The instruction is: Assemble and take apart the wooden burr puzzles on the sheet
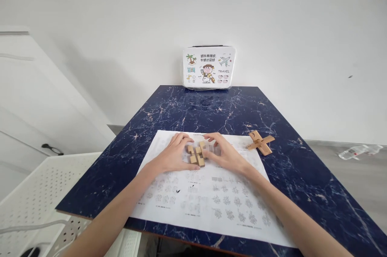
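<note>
A small group of notched wooden puzzle pieces (198, 156) lies on a printed instruction sheet (193, 196), between my two hands. My left hand (175, 154) curls around the left side of the pieces, with its thumb along the lowest one and its fingers by the upper left one. From the right, my right hand (222, 152) grips at the pieces. Its thumb touches their right edge, while the index finger bends above them. Parts of the pieces are hidden behind my fingers. To the right, a cross-shaped wooden puzzle (261, 143) rests partly on the sheet's corner.
A dark blue marble-patterned table (208, 111) carries everything. At its far edge, a white cartoon-printed case (208, 67) stands against the wall. A white perforated surface (33, 192) with a cable is at the lower left. A clear plastic bottle (359, 151) lies on the floor at right.
</note>
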{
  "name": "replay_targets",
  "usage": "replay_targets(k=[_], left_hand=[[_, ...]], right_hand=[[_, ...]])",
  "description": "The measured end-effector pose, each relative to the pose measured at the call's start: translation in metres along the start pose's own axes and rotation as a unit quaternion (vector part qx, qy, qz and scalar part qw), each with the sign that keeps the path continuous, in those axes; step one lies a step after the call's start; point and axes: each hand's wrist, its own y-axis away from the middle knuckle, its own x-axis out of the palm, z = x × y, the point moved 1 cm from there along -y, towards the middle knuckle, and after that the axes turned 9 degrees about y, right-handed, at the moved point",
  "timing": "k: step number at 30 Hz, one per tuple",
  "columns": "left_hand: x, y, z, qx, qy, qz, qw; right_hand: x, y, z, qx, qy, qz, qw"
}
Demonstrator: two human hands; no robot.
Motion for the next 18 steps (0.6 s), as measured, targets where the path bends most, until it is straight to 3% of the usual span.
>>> replay_targets(k=[3, 7, 18], left_hand=[[-0.007, -0.002, -0.001, 0.040, -0.022, 0.005, 0.999], [-0.010, -0.004, 0.001, 0.046, -0.012, -0.003, 0.999], [-0.007, -0.008, 0.016, -0.002, 0.061, -0.082, 0.995]], right_hand=[[-0.003, 0.002, -0.004, -0.042, 0.047, 0.038, 0.997], [-0.005, 0.002, -0.006, -0.061, 0.066, 0.070, 0.993], [-0.002, -0.001, -0.013, 0.000, 0.068, -0.046, 0.997]])
